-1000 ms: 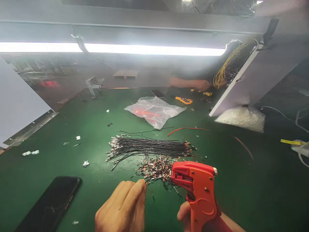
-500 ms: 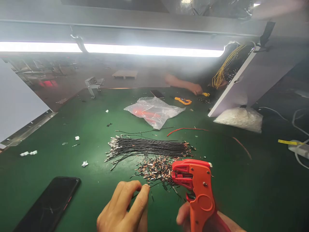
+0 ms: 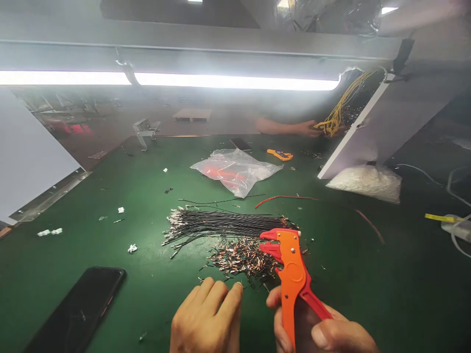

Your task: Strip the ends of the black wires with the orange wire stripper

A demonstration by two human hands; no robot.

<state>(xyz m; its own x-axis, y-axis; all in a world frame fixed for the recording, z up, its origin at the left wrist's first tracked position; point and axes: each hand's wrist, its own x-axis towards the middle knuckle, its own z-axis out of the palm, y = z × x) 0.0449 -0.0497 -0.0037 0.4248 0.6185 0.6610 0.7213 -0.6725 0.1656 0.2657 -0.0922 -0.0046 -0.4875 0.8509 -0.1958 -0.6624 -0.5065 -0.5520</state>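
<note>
Green, smooth worktop (image 3: 147, 206) supports thin, black insulated wires (image 3: 228, 223) forward of both hands. Right hand (image 3: 342, 334) wraps the orange-and-red, pistol-shaped wire stripper (image 3: 292, 274), handles spread. Left hand (image 3: 206, 318) is curled; fingertip closure and contents cannot be determined. Stripper: likely light, rigid; grip low on handles. Wires: likely flexible; pinch insulation.

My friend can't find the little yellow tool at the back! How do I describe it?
On the green table, find the see-through bag with red inside. Just past its right corner lies a small yellow-orange tool. Its flat neighbour is dark, and the orange-and-red tool is in the right hand instead.
</note>
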